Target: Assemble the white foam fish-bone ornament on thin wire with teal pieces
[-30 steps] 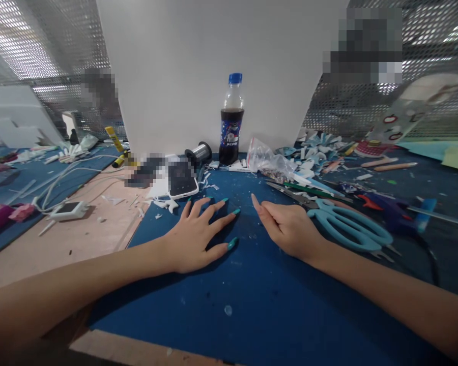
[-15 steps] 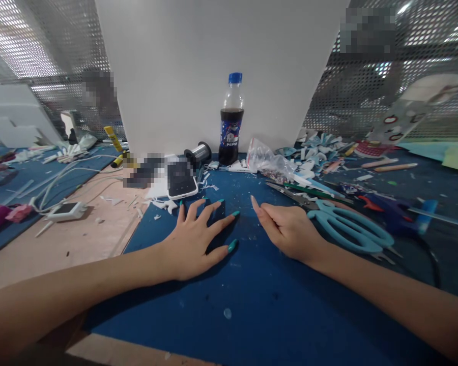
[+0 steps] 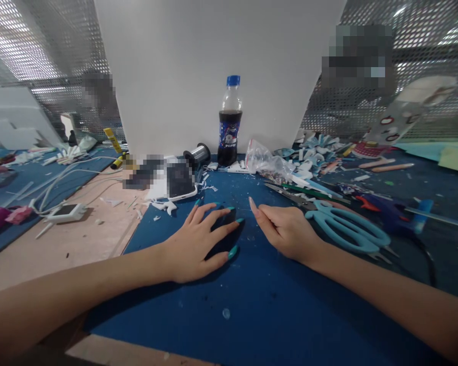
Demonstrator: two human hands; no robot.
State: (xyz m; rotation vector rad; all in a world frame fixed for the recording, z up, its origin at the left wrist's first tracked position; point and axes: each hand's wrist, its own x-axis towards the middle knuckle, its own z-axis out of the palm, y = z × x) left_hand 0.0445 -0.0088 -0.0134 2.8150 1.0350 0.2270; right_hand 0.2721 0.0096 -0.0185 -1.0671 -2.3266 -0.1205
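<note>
My left hand [image 3: 198, 241] rests on the blue work mat [image 3: 229, 284] with its fingers spread, long teal nails showing and nothing held. Just to its right, my right hand [image 3: 286, 231] is closed, its fingers curled in and one digit with a pale long nail pointing forward. I see no object in it. The hands are apart. Beside my right wrist lie blue-handled scissors [image 3: 347, 226], their blades toward the middle. Beyond my left fingertips are a phone [image 3: 181, 180] and white scraps [image 3: 166, 206].
An upright cola bottle [image 3: 229, 127] stands before a white board [image 3: 198, 66]. Near it are a wire spool [image 3: 199, 153] and a clear plastic bag [image 3: 265, 157]. Paper scraps [image 3: 320, 150] and a blue glue gun [image 3: 385, 211] lie right; cables [image 3: 57, 178] cross the left side.
My left fingers have shifted slightly rightward and drawn together a little. My right hand keeps its closed shape. The whole view has moved slightly.
</note>
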